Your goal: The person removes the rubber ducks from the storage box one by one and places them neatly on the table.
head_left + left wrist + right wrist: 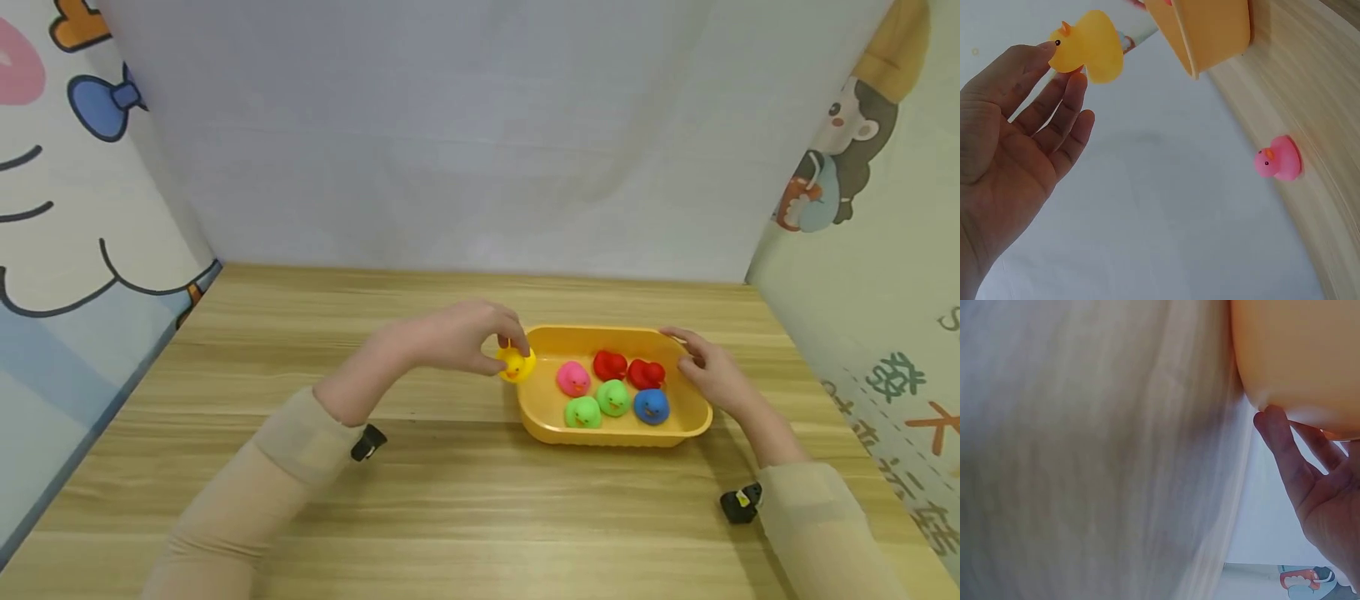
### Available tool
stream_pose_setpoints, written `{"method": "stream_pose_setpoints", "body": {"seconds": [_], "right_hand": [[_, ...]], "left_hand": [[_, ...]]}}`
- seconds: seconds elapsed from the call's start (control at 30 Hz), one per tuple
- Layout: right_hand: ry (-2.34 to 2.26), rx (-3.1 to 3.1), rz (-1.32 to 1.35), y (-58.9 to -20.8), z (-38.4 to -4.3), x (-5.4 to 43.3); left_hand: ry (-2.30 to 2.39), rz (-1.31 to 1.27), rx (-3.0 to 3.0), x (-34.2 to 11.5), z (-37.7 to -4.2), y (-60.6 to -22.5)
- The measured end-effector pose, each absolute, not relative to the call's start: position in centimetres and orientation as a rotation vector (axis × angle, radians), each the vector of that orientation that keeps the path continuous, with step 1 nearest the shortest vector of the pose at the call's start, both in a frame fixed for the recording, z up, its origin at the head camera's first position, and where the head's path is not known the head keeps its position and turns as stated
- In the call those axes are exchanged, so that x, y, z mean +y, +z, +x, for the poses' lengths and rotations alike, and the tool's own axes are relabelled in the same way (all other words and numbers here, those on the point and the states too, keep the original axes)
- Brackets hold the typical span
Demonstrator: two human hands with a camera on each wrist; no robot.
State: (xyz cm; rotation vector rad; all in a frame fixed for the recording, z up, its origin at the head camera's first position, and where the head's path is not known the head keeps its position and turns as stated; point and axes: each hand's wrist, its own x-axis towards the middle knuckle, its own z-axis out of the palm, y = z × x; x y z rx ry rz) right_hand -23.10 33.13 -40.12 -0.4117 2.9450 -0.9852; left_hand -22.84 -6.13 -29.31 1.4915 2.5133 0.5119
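My left hand (465, 333) pinches a yellow rubber duck (517, 365) between thumb and fingertips, at the left rim of a yellow-orange plastic basin (536, 421). In the left wrist view the duck (1100, 47) is clear of the table. Inside the basin lie a pink duck (573, 379), two red ducks (610, 365), two green ducks (613, 398) and a blue duck (651, 406). My right hand (712, 375) holds the basin's right end, the thumb over its rim. The right wrist view shows fingers (1279, 431) against the basin's outer wall (1310, 369).
Another pink duck (1282, 159) stands on the table in the left wrist view; I cannot see it in the head view. The wooden table (480, 517) ends at a pale cloth backdrop (450, 167). Black devices (741, 504) sit at both wrists. Printed panels flank the table.
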Motion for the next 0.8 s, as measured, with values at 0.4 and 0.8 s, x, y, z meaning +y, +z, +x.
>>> {"method": "stream_pose_setpoints", "body": {"seconds": [0.4, 0.8], "right_hand": [[-0.975, 2.929, -0.393, -40.1, -23.1, 33.3], [-0.967, 2.938, -0.396, -40.1, -23.1, 33.4]], "left_hand": [[0.602, 1.481, 2.544, -8.6, -24.0, -29.1], [0.615, 1.422, 2.613, -10.4, -26.0, -30.5]]}}
